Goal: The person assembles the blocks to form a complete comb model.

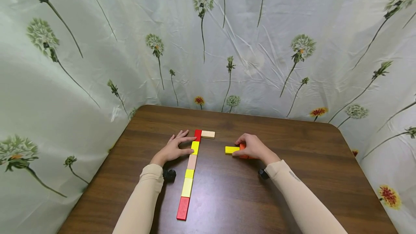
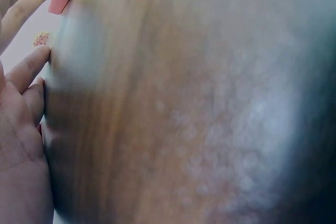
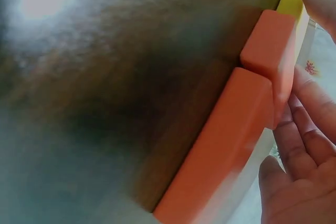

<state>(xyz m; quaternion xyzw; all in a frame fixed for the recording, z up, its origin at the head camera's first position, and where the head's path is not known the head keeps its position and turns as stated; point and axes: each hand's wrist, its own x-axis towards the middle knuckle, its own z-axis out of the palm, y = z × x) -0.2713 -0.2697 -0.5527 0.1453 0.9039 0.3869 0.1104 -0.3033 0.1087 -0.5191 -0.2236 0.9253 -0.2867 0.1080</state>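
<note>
A line of blocks runs up the table's left half, with a red block [image 1: 197, 135] at the far end and a yellow block [image 1: 195, 147] below it. My left hand [image 1: 171, 151] has its fingers spread, thumb touching that yellow block's left side and index fingertip at the red one. To the right, my right hand [image 1: 255, 150] pinches an orange block [image 3: 269, 43] between thumb and fingers. Another yellow block [image 1: 231, 150] adjoins its left end, and a longer orange block [image 3: 218, 145] lies at its other end. The left wrist view shows my left fingers [image 2: 31, 69] only at its edge.
A pale wooden block [image 1: 208, 134] extends right from the red one. Lower in the line are a pink block [image 1: 192, 162], a small yellow one [image 1: 189, 173], a pale yellow one [image 1: 187, 187] and a red one [image 1: 183, 208]. A flowered curtain [image 1: 182, 46] hangs behind the brown table [image 1: 292, 136].
</note>
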